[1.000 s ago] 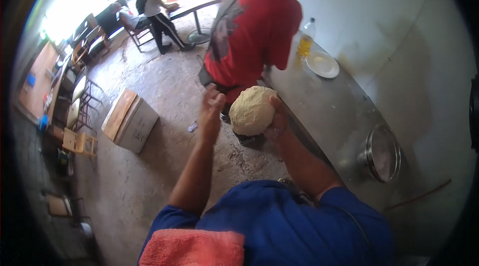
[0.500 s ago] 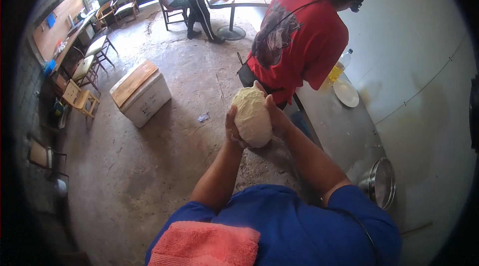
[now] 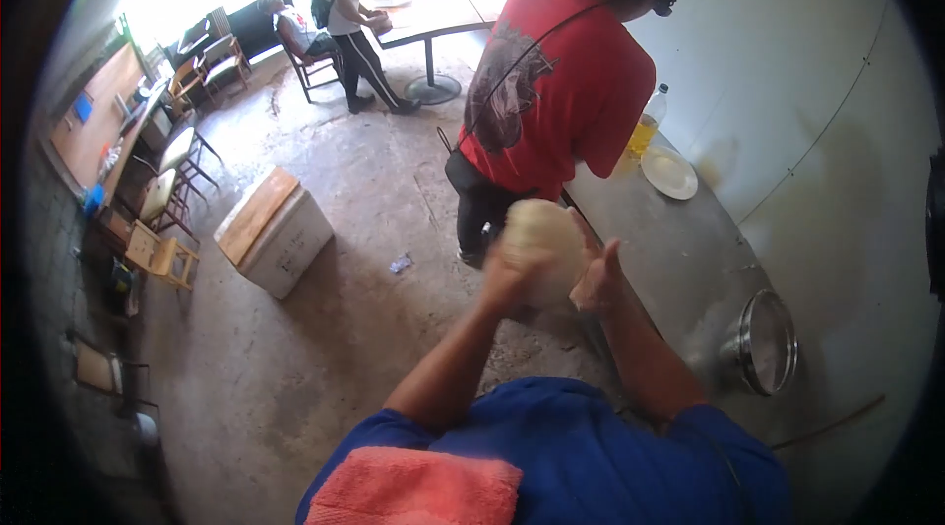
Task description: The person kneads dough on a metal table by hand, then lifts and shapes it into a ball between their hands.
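A large round ball of pale dough (image 3: 547,238), smeared by motion, is held up in front of my chest. My left hand (image 3: 515,276) supports it from the left and below; its fingers are blurred against the dough. At the right side of the dough is my right hand (image 3: 597,274), with fingers spread and thumb raised. Whether its palm touches the dough is hard to tell.
A person in a red shirt (image 3: 561,72) stands just ahead at the grey counter (image 3: 650,230). On it are a plate (image 3: 669,174), a bottle of yellow liquid (image 3: 645,131) and a metal pot (image 3: 768,343). A white box (image 3: 285,249) sits on the floor at left.
Both hands first came together around the dough. Since then my right hand has opened and shifted right, and the dough has moved slightly right. The view has also shifted.
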`<state>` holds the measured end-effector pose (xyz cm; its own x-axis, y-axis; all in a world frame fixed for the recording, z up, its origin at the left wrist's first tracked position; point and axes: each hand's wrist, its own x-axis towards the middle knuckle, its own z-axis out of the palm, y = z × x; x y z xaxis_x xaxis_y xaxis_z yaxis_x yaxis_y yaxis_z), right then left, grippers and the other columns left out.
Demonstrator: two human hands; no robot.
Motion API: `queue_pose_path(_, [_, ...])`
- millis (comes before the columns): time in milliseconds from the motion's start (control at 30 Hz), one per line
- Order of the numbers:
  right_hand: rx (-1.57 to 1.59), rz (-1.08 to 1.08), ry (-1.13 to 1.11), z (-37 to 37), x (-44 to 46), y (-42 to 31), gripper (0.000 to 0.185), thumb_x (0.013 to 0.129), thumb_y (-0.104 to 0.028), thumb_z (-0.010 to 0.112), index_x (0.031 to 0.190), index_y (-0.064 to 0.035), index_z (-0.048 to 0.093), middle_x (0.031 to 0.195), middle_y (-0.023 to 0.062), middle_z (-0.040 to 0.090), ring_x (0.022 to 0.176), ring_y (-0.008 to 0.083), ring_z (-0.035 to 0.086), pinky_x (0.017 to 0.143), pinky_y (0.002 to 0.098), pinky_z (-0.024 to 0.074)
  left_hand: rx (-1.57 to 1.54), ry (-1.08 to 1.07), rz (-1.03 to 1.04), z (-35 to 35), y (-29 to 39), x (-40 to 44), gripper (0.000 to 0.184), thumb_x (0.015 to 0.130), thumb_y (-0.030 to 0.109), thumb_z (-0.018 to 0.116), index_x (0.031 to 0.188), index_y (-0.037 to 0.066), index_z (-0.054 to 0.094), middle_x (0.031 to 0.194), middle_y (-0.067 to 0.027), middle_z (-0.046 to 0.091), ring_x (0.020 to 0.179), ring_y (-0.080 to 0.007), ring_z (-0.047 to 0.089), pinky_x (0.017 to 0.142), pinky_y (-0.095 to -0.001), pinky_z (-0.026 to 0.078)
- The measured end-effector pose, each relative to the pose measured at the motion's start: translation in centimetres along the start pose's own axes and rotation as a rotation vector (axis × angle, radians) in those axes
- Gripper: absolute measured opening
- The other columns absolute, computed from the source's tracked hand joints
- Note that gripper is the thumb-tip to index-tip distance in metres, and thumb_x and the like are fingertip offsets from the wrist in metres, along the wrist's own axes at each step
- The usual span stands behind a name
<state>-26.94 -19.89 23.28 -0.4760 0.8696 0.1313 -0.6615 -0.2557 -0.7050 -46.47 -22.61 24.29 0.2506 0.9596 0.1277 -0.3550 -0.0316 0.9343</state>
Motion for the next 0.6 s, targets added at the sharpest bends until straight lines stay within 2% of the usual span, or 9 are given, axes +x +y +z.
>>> queue_pose_path(100, [0.205, -0.047, -0.135, -4.9, -2.0, 1.1, 0.079, 0.091, -0.071, 0.047, 0.147, -0.016, 0.039, 0.147, 0.0167, 0.045, 0.131, 0.0339, 0.049, 0.108, 0.0535, 0.0406, 1.1, -0.311, 0.307, 6.6, 1.2, 1.4, 0.093, 0.085, 0.048, 0.071, 0.145, -0.009, 0.027, 0.118, -0.0322, 0.061, 0.115, -0.0467, 0.059, 0.1, -0.0482, 0.046])
queue_pose_path(167, [0.295, -0.096, -0.194, -9.7, -4.3, 1.9, 0.082, 0.092, -0.073, 0.041, 0.15, -0.0151, 0.035, 0.148, 0.0181, 0.044, 0.134, 0.0338, 0.046, 0.111, 0.0522, 0.0386, 1.118, -0.583, 0.112, 8.0, -2.2, 4.1, 0.097, 0.086, 0.048, 0.07, 0.145, -0.012, 0.022, 0.118, -0.0316, 0.061, 0.114, -0.0479, 0.059, 0.1, -0.0486, 0.046])
queue_pose_path(233, [-0.362, -0.397, 0.003, -13.5, -7.3, 2.5, 0.082, 0.094, -0.07, 0.038, 0.153, -0.0142, 0.029, 0.148, 0.0164, 0.044, 0.135, 0.0311, 0.045, 0.111, 0.0499, 0.0381, 1.116, -0.837, -0.091, 10.2, -5.0, 6.4, 0.101, 0.087, 0.048, 0.069, 0.146, -0.015, 0.017, 0.117, -0.0309, 0.062, 0.114, -0.0492, 0.058, 0.1, -0.0489, 0.045])
queue_pose_path(267, [-0.353, -0.401, -0.002, -15.1, -8.5, 2.9, 0.082, 0.094, -0.07, 0.038, 0.153, -0.0142, 0.029, 0.148, 0.0164, 0.044, 0.135, 0.0311, 0.045, 0.111, 0.0499, 0.0381, 1.225, -0.815, -0.039, 11.8, -6.8, 6.7, 0.096, 0.089, 0.046, 0.066, 0.15, -0.007, 0.014, 0.118, -0.0303, 0.062, 0.113, -0.0476, 0.06, 0.099, -0.0492, 0.046])
queue_pose_path(333, [0.687, -0.318, 0.167, -17.9, -9.9, 2.5, 0.076, 0.097, -0.065, 0.035, 0.153, -0.0147, 0.028, 0.149, 0.0125, 0.045, 0.136, 0.0294, 0.045, 0.111, 0.0509, 0.0382, 1.347, -0.797, 0.011, 15.1, -5.7, 8.0, 0.093, 0.092, 0.044, 0.063, 0.155, 0.001, 0.011, 0.119, -0.0296, 0.062, 0.112, -0.046, 0.061, 0.098, -0.0495, 0.047])
queue_pose_path(400, [0.655, -0.311, 0.241, -15.6, -9.8, -1.3, 0.075, 0.097, -0.066, 0.033, 0.153, -0.017, 0.03, 0.15, 0.0106, 0.043, 0.138, 0.0295, 0.042, 0.112, 0.0507, 0.0363, 1.418, -0.724, -0.002, 20.5, 1.3, 8.6, 0.07, 0.094, 0.032, 0.055, 0.156, 0.029, 0.024, 0.117, -0.0218, 0.066, 0.09, -0.0411, 0.069, 0.087, -0.0484, 0.054])
queue_pose_path(500, [0.564, -0.283, 0.387, -13.5, -8.9, -8.2, 0.071, 0.098, -0.067, 0.029, 0.153, -0.0217, 0.032, 0.154, 0.0067, 0.038, 0.143, 0.0298, 0.036, 0.115, 0.0505, 0.0324, 1.451, -0.633, -0.037, 25.8, 1.6, 12.6, 0.075, 0.091, 0.032, 0.06, 0.156, 0.038, 0.023, 0.133, -0.0237, 0.056, 0.09, -0.0363, 0.07, 0.095, -0.0502, 0.051])
queue_pose_path(567, [0.528, -0.324, 0.278, -15.4, -8.8, -11.4, 0.076, 0.095, -0.07, 0.035, 0.155, -0.0239, 0.028, 0.157, 0.0075, 0.034, 0.144, 0.0307, 0.034, 0.115, 0.0511, 0.033, 1.593, -0.407, 0.602, 27.5, 0.3, 15.4, 0.081, 0.089, 0.033, 0.064, 0.157, 0.036, 0.019, 0.156, -0.0223, 0.03, 0.104, -0.0358, 0.067, 0.105, -0.061, 0.04])
queue_pose_path(600, [0.535, -0.322, 0.282, -16.4, -9.1, -12.1, 0.076, 0.095, -0.07, 0.035, 0.155, -0.0239, 0.028, 0.157, 0.0075, 0.034, 0.144, 0.0307, 0.034, 0.115, 0.0511, 0.033, 1.761, -0.278, 0.747, 28.7, 1.2, 16.9, 0.093, 0.088, 0.038, 0.065, 0.158, 0.041, 0.004, 0.165, -0.013, 0.007, 0.149, -0.0388, 0.018, 0.107, -0.0749, 0.025])
